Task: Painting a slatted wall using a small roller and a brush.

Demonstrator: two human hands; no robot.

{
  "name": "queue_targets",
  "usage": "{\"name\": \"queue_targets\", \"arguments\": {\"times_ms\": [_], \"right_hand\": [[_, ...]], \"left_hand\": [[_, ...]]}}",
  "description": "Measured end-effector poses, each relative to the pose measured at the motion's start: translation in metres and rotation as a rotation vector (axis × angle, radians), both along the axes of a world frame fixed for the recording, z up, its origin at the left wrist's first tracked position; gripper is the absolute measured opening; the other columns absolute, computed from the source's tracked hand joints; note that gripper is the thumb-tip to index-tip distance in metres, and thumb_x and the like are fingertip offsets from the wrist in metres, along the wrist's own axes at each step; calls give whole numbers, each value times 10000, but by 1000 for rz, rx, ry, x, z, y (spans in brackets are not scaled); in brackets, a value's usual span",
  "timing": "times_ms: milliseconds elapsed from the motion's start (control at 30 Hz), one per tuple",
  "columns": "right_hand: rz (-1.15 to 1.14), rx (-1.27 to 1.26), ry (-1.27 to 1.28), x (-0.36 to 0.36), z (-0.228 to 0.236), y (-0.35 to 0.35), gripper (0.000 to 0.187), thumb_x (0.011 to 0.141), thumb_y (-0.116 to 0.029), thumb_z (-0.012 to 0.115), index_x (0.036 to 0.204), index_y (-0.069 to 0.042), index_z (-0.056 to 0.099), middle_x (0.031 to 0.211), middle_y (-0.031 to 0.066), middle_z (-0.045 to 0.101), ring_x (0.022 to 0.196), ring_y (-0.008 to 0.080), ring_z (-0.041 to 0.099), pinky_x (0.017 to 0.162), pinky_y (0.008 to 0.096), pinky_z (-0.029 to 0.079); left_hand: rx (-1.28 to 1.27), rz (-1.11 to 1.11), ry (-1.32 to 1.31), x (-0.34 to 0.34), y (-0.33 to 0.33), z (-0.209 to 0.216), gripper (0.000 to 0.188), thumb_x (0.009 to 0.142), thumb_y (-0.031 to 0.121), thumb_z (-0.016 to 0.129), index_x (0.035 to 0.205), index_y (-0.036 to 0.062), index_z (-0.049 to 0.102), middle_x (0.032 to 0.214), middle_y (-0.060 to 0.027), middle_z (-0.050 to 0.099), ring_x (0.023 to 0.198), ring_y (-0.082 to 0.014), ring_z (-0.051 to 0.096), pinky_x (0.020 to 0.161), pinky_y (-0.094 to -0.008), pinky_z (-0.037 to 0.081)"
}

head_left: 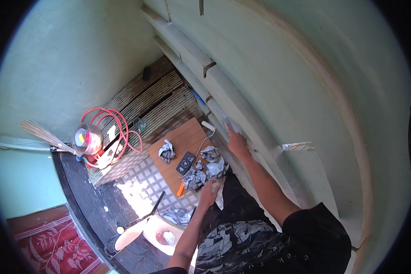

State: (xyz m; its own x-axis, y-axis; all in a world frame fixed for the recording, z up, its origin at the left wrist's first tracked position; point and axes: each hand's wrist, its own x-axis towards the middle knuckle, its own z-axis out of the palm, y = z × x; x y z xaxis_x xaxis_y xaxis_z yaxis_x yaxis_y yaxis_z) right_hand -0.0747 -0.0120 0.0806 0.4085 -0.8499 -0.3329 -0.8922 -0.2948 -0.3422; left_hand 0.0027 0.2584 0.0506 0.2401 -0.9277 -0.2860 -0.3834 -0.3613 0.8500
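Observation:
My right hand (237, 143) reaches forward to the pale green wall ledge (228, 93). Its fingers are closed around a pale, see-through flat piece (233, 123), too blurred to name, held against the wall. Lower down, my left hand (208, 193) hangs beside my leg with fingers loosely apart and nothing visible in it. Just beyond it, crumpled newspaper (194, 179) lies on a brown wooden board (187, 139). A dark phone-like device (186, 163), a small paint roller (208, 125) and an orange-handled tool (181, 189) also rest there.
A clear container (87, 139) with a red hose (123, 125) stands on corrugated sheets (123, 102) at left, near a stick broom (45, 134). A pale tub (157, 237) is at lower left. A blue tool (197, 97) lies by the wall.

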Motion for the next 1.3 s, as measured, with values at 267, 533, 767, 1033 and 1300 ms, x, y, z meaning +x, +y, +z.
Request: {"name": "queue_targets", "arguments": {"times_ms": [267, 533, 767, 1033, 1300], "right_hand": [[17, -44, 8, -7, 1, 4, 678, 833, -53, 456, 1445, -284, 279, 837, 243, 643, 794, 430, 632, 715, 529, 507], [42, -54, -17, -3, -2, 7, 693, 825, -37, 458, 1454, -257, 267, 795, 248, 638, 756, 424, 635, 695, 507, 511], [35, -54, -3, 5, 4, -5, 729, 831, -44, 495, 1471, -266, 224, 874, 212, 656, 804, 375, 656, 722, 473, 530], [17, -16, -26, 7, 3, -8, 714, 833, -52, 486, 1467, -264, 235, 903, 232, 651, 833, 388, 651, 758, 492, 518], [-16, 59, -26, 7, 9, -8, 696, 832, -69, 493, 1456, -271, 259, 935, 238, 649, 871, 404, 643, 811, 491, 506]], "left_hand": [[32, 46, -11, 3, 23, -9, 443, 909, 299, 555, 1260, 42, 472, 1095, -207, 610, 1052, -393, 558, 887, -444, 431], [62, 68, -21, 1, 36, -18, 447, 912, 312, 549, 1261, 42, 474, 1106, -219, 603, 1051, -394, 551, 903, -453, 411], [52, 95, -28, -2, 37, -25, 432, 917, 299, 546, 1261, 48, 477, 1115, -214, 605, 1058, -401, 542, 903, -448, 409], [17, 112, 40, -4, 38, -23, 410, 920, 301, 543, 1234, 42, 488, 1101, -225, 606, 1045, -414, 551, 889, -451, 419], [26, 101, 42, -6, 37, -24, 435, 922, 318, 536, 1234, 19, 485, 1092, -245, 601, 1048, -412, 549, 896, -455, 418]]}}
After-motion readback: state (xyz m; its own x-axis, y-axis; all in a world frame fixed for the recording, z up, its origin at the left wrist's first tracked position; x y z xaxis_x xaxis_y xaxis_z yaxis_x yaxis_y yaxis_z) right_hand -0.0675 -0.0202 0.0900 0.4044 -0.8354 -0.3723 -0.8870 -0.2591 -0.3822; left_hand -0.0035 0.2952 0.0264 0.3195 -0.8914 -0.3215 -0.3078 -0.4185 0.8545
